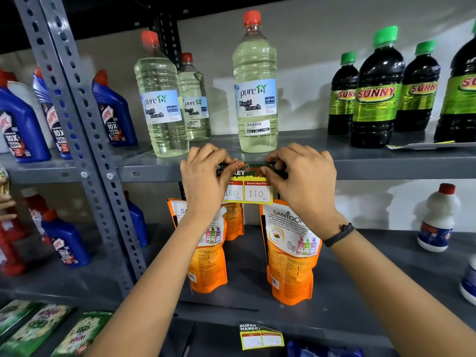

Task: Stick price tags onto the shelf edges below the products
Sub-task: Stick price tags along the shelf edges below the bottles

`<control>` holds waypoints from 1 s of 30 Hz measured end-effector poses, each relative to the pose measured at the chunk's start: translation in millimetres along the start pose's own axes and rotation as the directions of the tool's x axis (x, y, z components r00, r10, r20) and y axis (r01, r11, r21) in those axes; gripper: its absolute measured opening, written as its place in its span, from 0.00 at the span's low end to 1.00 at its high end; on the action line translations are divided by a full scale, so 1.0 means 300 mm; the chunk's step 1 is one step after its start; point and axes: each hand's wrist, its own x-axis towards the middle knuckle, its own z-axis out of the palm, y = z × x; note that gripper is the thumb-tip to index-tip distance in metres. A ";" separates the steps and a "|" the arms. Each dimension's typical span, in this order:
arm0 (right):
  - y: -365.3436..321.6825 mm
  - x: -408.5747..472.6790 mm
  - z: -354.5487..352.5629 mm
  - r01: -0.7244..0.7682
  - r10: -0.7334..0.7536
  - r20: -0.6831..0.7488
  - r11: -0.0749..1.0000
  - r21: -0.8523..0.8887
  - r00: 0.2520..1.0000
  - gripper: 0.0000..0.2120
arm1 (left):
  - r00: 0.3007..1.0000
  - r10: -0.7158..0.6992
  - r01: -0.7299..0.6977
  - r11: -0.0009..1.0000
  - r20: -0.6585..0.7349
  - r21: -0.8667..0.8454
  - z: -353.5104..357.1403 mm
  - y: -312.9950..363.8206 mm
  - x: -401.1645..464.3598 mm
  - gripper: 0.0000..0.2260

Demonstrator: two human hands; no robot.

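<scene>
A yellow and black price tag (253,192) reading 160 and 110 lies against the front edge of the grey upper shelf (386,168), just below a clear liquid bleach bottle (255,99). My left hand (206,176) pinches and presses the tag's top left corner. My right hand (302,173) does the same at the top right corner. The tag's lower half hangs below the shelf edge. Another price tag (261,337) is stuck on the edge of the lower shelf (347,323), beneath orange soap refill pouches (289,253).
Two more bleach bottles (161,104) stand left of the tag; dark bottles with green caps (376,94) stand at right. Blue cleaner bottles (113,112) sit beyond a slotted steel upright (85,130). A white bottle (438,220) stands lower right. Loose tags (422,146) lie on the upper shelf.
</scene>
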 end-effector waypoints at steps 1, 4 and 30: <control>-0.001 0.001 0.003 -0.005 0.005 -0.001 1.000 -0.001 1.000 0.09 | 1.000 -0.001 0.001 1.000 0.010 0.005 -0.002 0.000 0.002 0.12; -0.004 -0.002 0.011 -0.012 0.012 0.009 1.000 0.008 1.000 0.09 | 0.999 -0.016 0.016 1.000 0.046 0.020 -0.014 0.005 -0.001 0.12; 0.603 0.110 -0.548 -0.273 0.267 0.138 0.961 0.030 0.954 0.05 | 0.998 -0.044 0.051 0.985 0.048 -0.167 0.294 0.631 0.133 0.04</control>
